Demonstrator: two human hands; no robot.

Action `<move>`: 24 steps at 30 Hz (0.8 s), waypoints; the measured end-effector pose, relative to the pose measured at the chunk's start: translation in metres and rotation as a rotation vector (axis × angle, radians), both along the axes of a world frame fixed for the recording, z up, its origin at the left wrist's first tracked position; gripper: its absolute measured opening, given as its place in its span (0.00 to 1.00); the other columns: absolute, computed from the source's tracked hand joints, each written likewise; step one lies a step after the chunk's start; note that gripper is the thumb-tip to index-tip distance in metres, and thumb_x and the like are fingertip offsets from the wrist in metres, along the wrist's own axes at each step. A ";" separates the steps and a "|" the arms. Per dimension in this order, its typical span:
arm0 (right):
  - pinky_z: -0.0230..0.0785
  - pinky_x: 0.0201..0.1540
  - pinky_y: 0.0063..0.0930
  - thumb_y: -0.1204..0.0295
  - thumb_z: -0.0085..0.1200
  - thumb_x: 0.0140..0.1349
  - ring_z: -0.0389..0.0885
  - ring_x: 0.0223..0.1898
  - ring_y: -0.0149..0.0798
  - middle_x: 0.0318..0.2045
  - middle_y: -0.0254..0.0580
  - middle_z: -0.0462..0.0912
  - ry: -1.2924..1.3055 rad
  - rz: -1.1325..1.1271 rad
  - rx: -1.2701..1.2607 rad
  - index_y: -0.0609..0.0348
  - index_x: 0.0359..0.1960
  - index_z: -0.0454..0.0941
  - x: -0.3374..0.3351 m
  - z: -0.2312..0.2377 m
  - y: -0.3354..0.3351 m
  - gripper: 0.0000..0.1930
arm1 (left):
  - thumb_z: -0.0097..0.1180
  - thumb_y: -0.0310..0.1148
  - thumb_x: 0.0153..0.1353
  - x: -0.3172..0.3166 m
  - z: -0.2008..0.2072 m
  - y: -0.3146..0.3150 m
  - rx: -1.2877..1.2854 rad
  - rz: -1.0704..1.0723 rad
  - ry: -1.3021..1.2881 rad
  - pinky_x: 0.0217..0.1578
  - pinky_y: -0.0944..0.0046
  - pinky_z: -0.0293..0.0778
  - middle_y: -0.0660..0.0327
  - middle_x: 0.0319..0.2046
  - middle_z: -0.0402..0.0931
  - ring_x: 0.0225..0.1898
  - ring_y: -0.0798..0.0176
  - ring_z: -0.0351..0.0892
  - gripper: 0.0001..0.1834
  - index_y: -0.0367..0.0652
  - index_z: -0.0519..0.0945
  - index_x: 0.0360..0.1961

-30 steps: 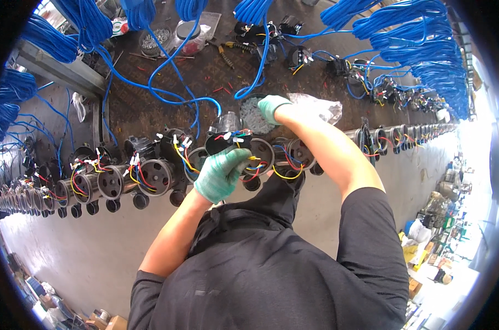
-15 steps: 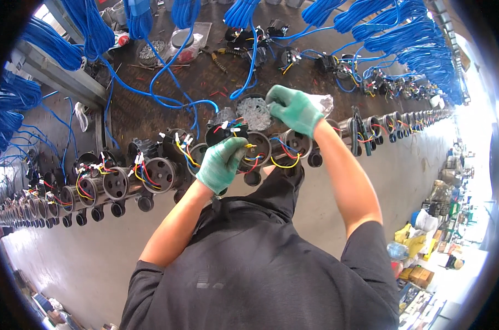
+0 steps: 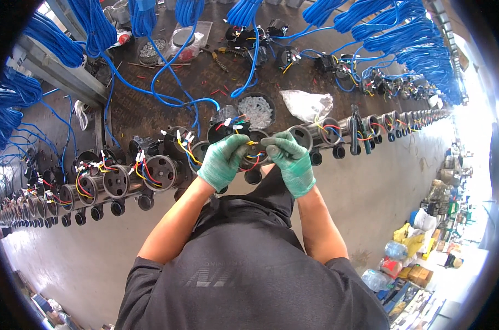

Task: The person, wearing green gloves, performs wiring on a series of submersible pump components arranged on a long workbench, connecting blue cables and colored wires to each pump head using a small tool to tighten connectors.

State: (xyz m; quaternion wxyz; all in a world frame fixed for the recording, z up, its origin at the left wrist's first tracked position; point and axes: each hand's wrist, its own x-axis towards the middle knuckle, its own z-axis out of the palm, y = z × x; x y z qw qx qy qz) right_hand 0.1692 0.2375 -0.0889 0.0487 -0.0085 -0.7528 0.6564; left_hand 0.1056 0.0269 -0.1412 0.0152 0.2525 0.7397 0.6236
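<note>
Workshop bench, dark brown top (image 3: 167,122), blue cable coils (image 3: 406,34) hanging over its far side; pale floor (image 3: 348,206) on the near side. Left hand (image 3: 225,162), green-gloved, pinches a yellow wire (image 3: 252,143) between thumb and fingers; the wire's tip pokes out rightward, toward the other glove. Right hand (image 3: 289,165), fingers bent in toward the thumb, sits just beside that tip; whether it holds anything small, cannot tell. Wire lies in front of an open metal cylinder (image 3: 259,135), a black wired part (image 3: 219,132) just behind the left hand. Cylinders line the bench's near edge, crowding both hands. Beyond them, a bowl (image 3: 273,103) of clear small pieces and a white plastic bag (image 3: 307,104); brown top shows between these. Pale print on the dark shirt (image 3: 249,291), across the chest; faint lettering on the bench top, too blurred to read.
</note>
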 end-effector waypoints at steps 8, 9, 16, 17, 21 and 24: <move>0.81 0.50 0.24 0.79 0.65 0.76 0.87 0.45 0.27 0.47 0.35 0.89 0.022 -0.029 0.104 0.63 0.58 0.88 -0.001 0.002 -0.008 0.12 | 0.64 0.25 0.75 0.000 -0.004 -0.001 0.003 0.002 0.003 0.45 0.59 0.85 0.49 0.41 0.90 0.41 0.55 0.92 0.11 0.38 0.86 0.56; 0.81 0.49 0.24 0.80 0.65 0.75 0.87 0.45 0.27 0.46 0.35 0.90 0.043 -0.055 0.114 0.63 0.56 0.88 -0.001 0.003 -0.011 0.11 | 0.64 0.25 0.75 0.000 -0.004 -0.001 -0.001 0.002 -0.007 0.45 0.59 0.85 0.49 0.41 0.90 0.41 0.55 0.92 0.11 0.39 0.86 0.56; 0.82 0.48 0.26 0.79 0.68 0.72 0.88 0.43 0.27 0.42 0.40 0.92 0.085 -0.050 0.237 0.63 0.52 0.87 -0.006 0.013 -0.015 0.09 | 0.65 0.24 0.74 0.000 -0.001 -0.001 -0.009 -0.001 -0.016 0.45 0.59 0.85 0.50 0.41 0.91 0.41 0.55 0.92 0.12 0.39 0.87 0.56; 0.82 0.48 0.26 0.79 0.68 0.72 0.89 0.43 0.28 0.42 0.41 0.93 0.093 -0.046 0.266 0.63 0.52 0.87 -0.007 0.014 -0.015 0.09 | 0.65 0.24 0.74 0.000 -0.001 -0.001 -0.003 -0.001 -0.017 0.45 0.59 0.85 0.50 0.42 0.91 0.41 0.56 0.92 0.12 0.39 0.87 0.56; 0.83 0.46 0.32 0.77 0.69 0.72 0.91 0.41 0.37 0.42 0.49 0.93 0.110 -0.009 0.363 0.63 0.50 0.87 -0.015 0.016 -0.015 0.08 | 0.66 0.24 0.74 0.000 -0.003 -0.001 -0.009 0.003 -0.014 0.45 0.59 0.85 0.51 0.42 0.91 0.41 0.55 0.93 0.12 0.39 0.87 0.56; 0.82 0.42 0.34 0.75 0.68 0.73 0.91 0.37 0.43 0.38 0.50 0.91 0.147 0.050 0.522 0.64 0.48 0.87 -0.021 0.018 -0.015 0.07 | 0.66 0.23 0.73 -0.001 -0.005 -0.001 -0.009 -0.010 0.001 0.45 0.59 0.85 0.51 0.43 0.91 0.42 0.54 0.93 0.12 0.40 0.87 0.56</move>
